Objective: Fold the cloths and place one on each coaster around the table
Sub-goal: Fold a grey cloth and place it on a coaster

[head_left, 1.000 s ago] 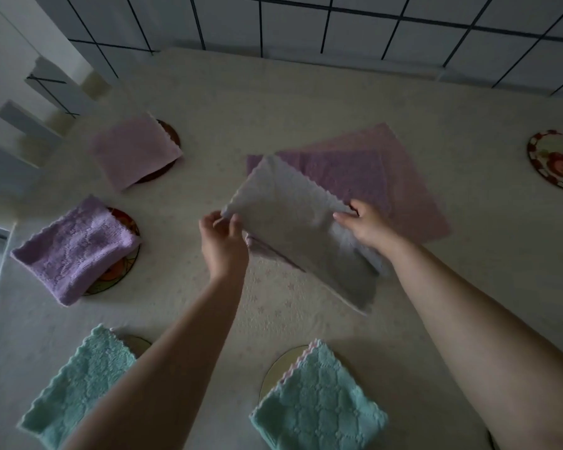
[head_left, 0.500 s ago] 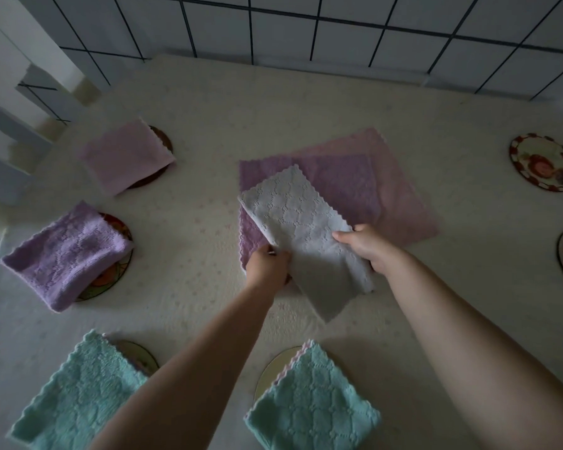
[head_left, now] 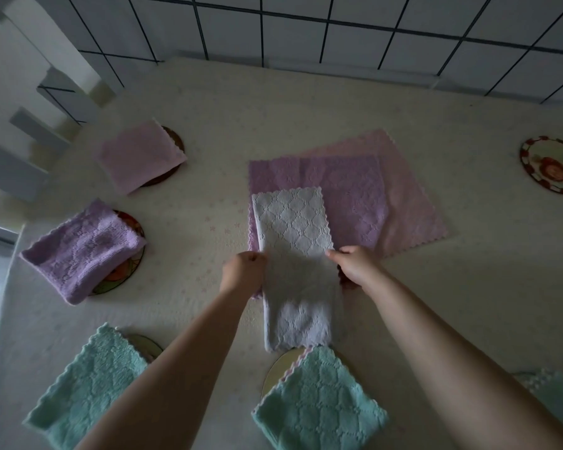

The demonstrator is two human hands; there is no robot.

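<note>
While four folded cloths are already laid on coasters, the white cloth (head_left: pixel 294 254), folded into a strip on the desk (head_left: pixel 306 102), is pinched at its sides by the left hand (head_left: pixel 243 271) and right hand (head_left: pixel 355 266); two flat cloths and bare coasters are left.

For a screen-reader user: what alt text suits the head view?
Two hands, left hand and right hand, grip the edges of a white cloth folded lengthwise over unfolded purple and pink cloths. Folded cloths sit on coasters around the table.
</note>
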